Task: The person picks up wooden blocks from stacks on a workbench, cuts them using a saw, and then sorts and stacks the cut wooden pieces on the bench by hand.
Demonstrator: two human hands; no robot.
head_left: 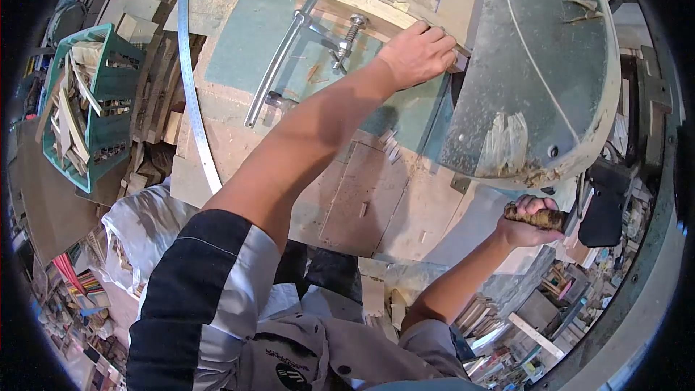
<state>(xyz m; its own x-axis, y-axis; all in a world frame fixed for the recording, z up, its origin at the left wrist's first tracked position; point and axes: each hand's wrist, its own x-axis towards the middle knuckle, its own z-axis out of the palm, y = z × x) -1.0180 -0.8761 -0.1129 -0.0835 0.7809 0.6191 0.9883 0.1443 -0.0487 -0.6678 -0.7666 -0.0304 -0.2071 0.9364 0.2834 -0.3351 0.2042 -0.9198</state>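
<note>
At the top centre my left hand (420,54) lies over the end of a pale wooden board (362,6), its fingers curled round the edge. My right hand (534,223), at lower right, is wrapped round a worn brown handle (539,219). What the handle joins is partly hidden beside a black flat part (607,206). Between the hands is a large, rounded, dusty grey-green machine cover (528,65). Left of my left hand, a metal bar clamp (279,65) with a threaded screw (353,29) lies across the board and worktable.
A long metal ruler (190,80) runs along the left of the worktable (239,137). Small wood chips (391,146) lie on it. At far left stands a green basket (94,159) of wood offcuts, with a white plastic bag (148,228) below. Scrap wood surrounds the machine.
</note>
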